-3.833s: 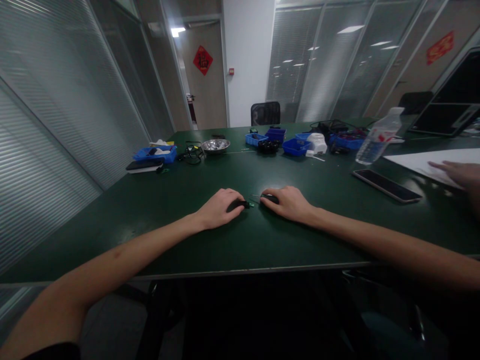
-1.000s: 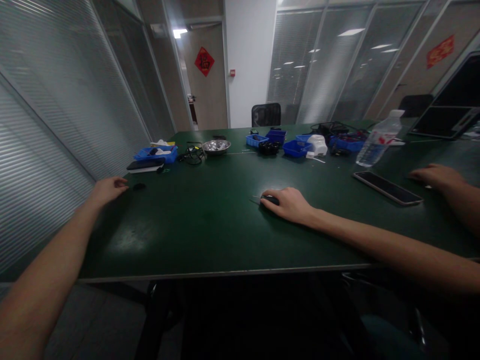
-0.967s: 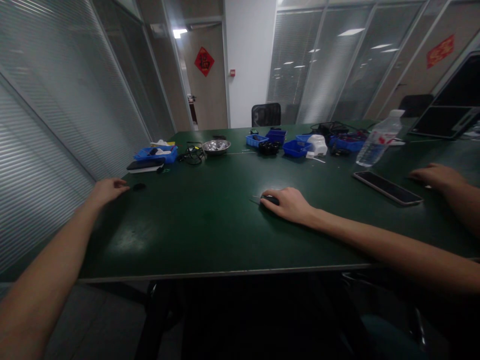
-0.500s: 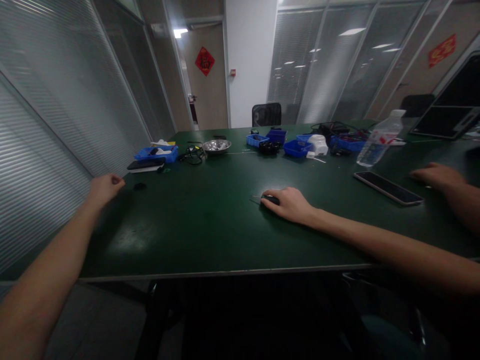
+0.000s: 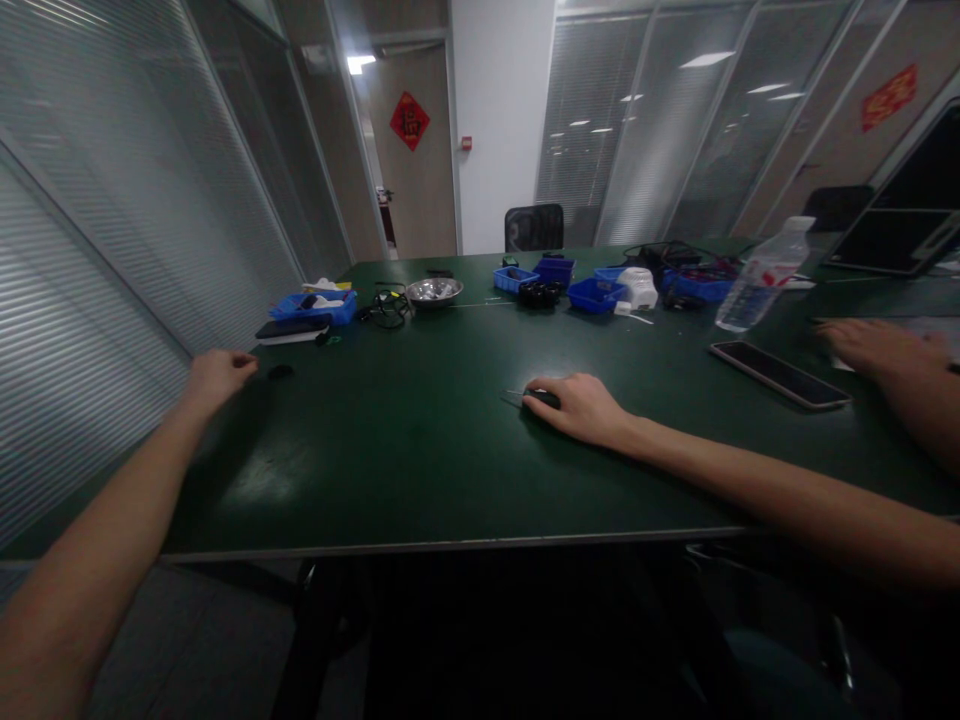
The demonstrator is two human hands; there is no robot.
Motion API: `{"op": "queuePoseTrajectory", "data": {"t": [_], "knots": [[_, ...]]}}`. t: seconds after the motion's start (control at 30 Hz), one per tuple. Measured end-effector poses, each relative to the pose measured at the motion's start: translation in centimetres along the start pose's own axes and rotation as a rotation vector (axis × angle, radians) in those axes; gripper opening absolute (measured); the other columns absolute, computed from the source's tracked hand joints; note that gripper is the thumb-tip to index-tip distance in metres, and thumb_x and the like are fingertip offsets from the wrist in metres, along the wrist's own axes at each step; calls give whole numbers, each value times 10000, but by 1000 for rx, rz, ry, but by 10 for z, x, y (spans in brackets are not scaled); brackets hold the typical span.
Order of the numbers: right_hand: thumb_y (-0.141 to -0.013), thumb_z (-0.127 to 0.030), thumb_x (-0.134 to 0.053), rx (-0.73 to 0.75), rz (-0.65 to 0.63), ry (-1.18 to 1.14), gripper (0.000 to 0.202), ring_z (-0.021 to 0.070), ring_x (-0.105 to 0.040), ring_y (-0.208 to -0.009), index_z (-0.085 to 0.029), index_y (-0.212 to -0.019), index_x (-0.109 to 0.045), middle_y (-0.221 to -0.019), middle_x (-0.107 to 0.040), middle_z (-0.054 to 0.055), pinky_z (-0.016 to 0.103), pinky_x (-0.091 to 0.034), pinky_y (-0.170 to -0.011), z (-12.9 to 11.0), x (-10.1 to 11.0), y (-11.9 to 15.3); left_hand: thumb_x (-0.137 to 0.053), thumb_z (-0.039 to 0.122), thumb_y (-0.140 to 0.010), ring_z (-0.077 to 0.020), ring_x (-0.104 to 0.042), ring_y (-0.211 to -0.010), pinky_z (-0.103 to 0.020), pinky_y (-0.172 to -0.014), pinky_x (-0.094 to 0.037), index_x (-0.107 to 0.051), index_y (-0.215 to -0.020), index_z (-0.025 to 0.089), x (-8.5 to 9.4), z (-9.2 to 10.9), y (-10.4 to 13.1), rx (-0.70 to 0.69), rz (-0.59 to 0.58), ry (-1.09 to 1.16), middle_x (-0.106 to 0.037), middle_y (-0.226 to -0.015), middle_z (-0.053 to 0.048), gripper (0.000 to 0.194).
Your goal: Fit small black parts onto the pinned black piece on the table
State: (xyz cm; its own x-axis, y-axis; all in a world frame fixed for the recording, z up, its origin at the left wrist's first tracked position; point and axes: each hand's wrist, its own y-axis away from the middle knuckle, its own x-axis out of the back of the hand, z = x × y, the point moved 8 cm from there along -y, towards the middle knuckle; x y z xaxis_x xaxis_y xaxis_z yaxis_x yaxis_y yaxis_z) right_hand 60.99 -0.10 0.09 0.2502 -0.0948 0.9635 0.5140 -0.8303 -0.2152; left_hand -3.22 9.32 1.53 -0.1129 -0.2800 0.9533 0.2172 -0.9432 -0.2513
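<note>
My left hand (image 5: 221, 375) hovers over the left side of the green table (image 5: 405, 450), fingers pinched together. What the pinch holds, if anything, does not show. Just right of its fingertips lies a small flat black disc-like piece (image 5: 280, 372). My right hand (image 5: 581, 408) rests on the table near the middle, closed around a small tool with a dark handle (image 5: 541, 398). A thin, pale metal tip sticks out from it to the left. Most of the handle is hidden under my fingers, so its exact kind is unclear.
Another person's hand (image 5: 881, 350) is at the right, near a phone (image 5: 780, 375) and a plastic bottle (image 5: 765, 275). Farther back are a metal bowl (image 5: 434, 291), blue trays (image 5: 596, 295), cables (image 5: 388, 308) and a dark notebook (image 5: 294, 330). The table's front edge (image 5: 450, 546) runs below.
My left hand has shifted slightly right, closer to the black piece. My right hand stays put. The other person's hand has moved, and a pale, sheet-like thing now shows beside it.
</note>
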Motion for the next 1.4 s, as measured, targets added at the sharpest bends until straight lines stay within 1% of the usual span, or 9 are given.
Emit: {"op": "queuePoseTrajectory", "data": {"t": [0.1,0.23,0.33,0.47,0.7,0.93,1.1,1.23,1.4], "knots": [[-1080,-556,-454,-6,1,-7,512,206,-688,-721,-203,-1312,-743,-900,-794,84,314,-474,-691,-1,1,0,-605,348,-959,-246,-686,-948,-301,-892,-500,-780,-1202,69,0,-1,0,68,-4,-67,-790,-1007,-80,409],[-1077,-551,-457,-8,-13,-15,509,206,-694,-728,-204,-1315,-741,-918,-798,83,313,-482,-702,-2,1,0,-611,337,-963,-232,-688,-943,-278,-838,-496,-764,-1252,63,1,3,2,107,-14,-32,-790,-1088,-97,427],[-1078,-554,-453,-10,-9,3,511,210,-697,-728,-205,-1313,-742,-919,-801,85,318,-478,-702,-2,2,0,-612,319,-965,-231,-687,-964,-293,-873,-499,-751,-1280,53,2,5,3,80,-6,-16,-785,-1122,-104,435],[-1075,-563,-452,-18,-4,38,512,220,-701,-737,-217,-1315,-743,-912,-801,85,322,-472,-695,0,0,0,-624,315,-949,-232,-694,-978,-304,-921,-506,-764,-1242,54,7,8,6,48,40,2,-792,-1094,-95,417],[-1075,-568,-449,-10,-2,29,520,214,-686,-716,-215,-1314,-746,-897,-795,81,316,-450,-670,-1,0,0,-637,344,-929,-232,-701,-962,-285,-886,-503,-779,-1208,60,14,16,10,57,43,-10,-804,-1069,-90,423],[-1078,-565,-445,-9,-3,25,521,211,-678,-699,-215,-1324,-742,-877,-788,78,320,-451,-675,-1,0,0,-632,365,-941,-235,-702,-919,-305,-869,-505,-767,-1246,57,10,10,8,88,30,22,-795,-1061,-84,454],[-1079,-573,-440,-6,-11,18,529,208,-677,-693,-215,-1325,-743,-870,-785,77,317,-451,-670,-1,0,0,-632,365,-947,-225,-701,-941,-286,-878,-501,-765,-1244,58,11,12,9,52,34,19,-797,-1080,-84,447],[-1076,-568,-451,-4,0,17,518,211,-683,-706,-222,-1332,-738,-886,-791,75,317,-450,-680,0,0,0,-645,406,-955,-235,-696,-964,-298,-874,-497,-778,-1226,69,9,11,8,61,13,14,-794,-1121,-91,453],[-1078,-557,-447,-1,-6,29,512,211,-690,-718,-214,-1321,-741,-897,-794,76,313,-448,-687,-2,1,0,-669,437,-955,-223,-702,-962,-275,-829,-493,-794,-1231,125,-2,4,2,121,45,111,-797,-1158,-82,435]]}}
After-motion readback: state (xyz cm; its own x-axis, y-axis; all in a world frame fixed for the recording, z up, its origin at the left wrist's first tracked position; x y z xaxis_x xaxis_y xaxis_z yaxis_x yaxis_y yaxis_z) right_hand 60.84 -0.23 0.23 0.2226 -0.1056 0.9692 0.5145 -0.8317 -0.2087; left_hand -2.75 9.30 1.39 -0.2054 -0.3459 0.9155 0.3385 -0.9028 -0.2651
